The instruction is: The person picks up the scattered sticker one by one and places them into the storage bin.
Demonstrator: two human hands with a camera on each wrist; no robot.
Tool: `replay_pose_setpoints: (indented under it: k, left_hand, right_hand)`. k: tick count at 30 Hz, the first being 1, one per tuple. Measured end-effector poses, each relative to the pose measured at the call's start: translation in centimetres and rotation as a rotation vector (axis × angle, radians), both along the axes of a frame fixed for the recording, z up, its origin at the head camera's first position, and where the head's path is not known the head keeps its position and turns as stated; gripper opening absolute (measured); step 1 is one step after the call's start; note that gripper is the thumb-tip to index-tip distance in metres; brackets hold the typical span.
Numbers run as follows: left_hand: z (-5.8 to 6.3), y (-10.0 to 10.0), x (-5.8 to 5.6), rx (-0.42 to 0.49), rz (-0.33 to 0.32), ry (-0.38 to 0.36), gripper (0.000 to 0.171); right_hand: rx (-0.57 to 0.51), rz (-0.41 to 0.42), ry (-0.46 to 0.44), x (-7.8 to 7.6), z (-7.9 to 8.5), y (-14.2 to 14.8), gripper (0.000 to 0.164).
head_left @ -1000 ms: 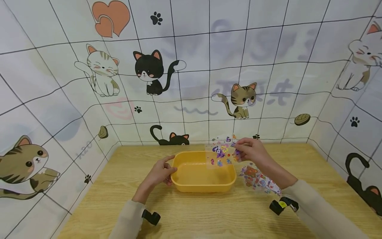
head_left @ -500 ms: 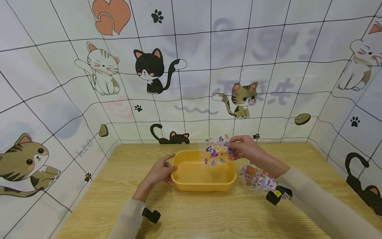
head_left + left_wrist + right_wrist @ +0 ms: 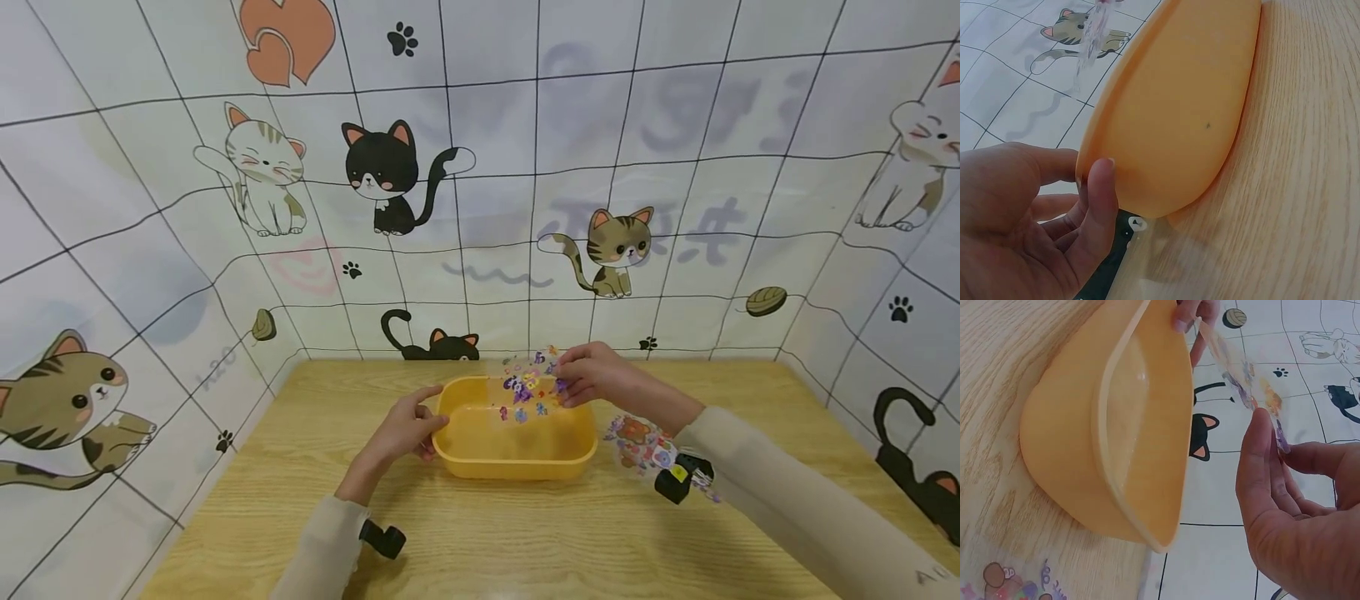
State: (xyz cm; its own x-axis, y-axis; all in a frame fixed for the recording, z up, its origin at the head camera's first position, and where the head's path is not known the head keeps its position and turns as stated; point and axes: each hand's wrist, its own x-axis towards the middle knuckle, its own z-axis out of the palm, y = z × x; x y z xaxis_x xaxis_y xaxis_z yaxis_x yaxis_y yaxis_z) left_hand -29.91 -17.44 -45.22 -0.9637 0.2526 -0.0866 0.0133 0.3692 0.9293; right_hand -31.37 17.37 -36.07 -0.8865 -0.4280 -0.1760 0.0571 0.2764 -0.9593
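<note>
A yellow plastic basin [image 3: 517, 470] stands on the wooden table. My left hand [image 3: 405, 427] grips its left end, thumb over the rim and fingers outside, as the left wrist view also shows. My right hand [image 3: 600, 375] pinches a clear sticker sheet [image 3: 522, 388] by its right edge, between thumb and fingers. The sheet, printed with small purple, yellow and blue figures, hangs over the back right part of the basin. In the right wrist view the sticker sheet [image 3: 1247, 381] is seen nearly edge-on above the rim.
More clear sheets with bear pictures [image 3: 637, 442] lie on the table [image 3: 465, 542] right of the basin, partly hidden under my right forearm. A white cloth [image 3: 495, 208] printed with cats and grid lines forms walls behind and at both sides.
My right hand has moved left with the sticker sheet, bringing it further over the basin. My left hand has kept its grip on the basin's left end.
</note>
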Motion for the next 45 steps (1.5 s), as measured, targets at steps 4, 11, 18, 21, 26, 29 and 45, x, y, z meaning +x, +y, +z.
replay_pose_setpoints:
  k: [4, 11, 18, 21, 26, 29, 45]
  left_hand:
    - [-0.2, 0.0, -0.3, -0.012, 0.007, -0.007, 0.065]
    - [-0.4, 0.0, -0.5, -0.013, 0.013, -0.009, 0.066]
    - [-0.3, 0.1, -0.2, -0.015, 0.016, -0.001, 0.065]
    - [-0.3, 0.2, -0.2, -0.016, 0.016, 0.0, 0.064]
    - [-0.3, 0.2, -0.2, -0.021, 0.016, 0.007, 0.064]
    - [-0.3, 0.1, -0.3, -0.02, 0.013, 0.008, 0.064]
    - [-0.6, -0.1, -0.3, -0.006, 0.014, -0.009, 0.065]
  right_hand:
    - [0.049, 0.018, -0.007, -0.2, -0.1, -0.5, 0.029]
    - [0.115, 0.02, -0.064, -1.2, -0.4, -1.6, 0.026]
    - [0.139, 0.058, -0.102, -1.6, -0.7, -2.5, 0.028]
    - [0.156, 0.078, -0.113, -1.6, -0.5, -2.8, 0.026]
    - [0.194, 0.077, -0.136, -2.0, -0.7, -3.1, 0.023]
    - [0.23, 0.069, -0.142, -2.1, -1.0, -3.4, 0.025]
    - [0.359, 0.017, -0.085, -1.3, -2.6, -5.3, 0.023]
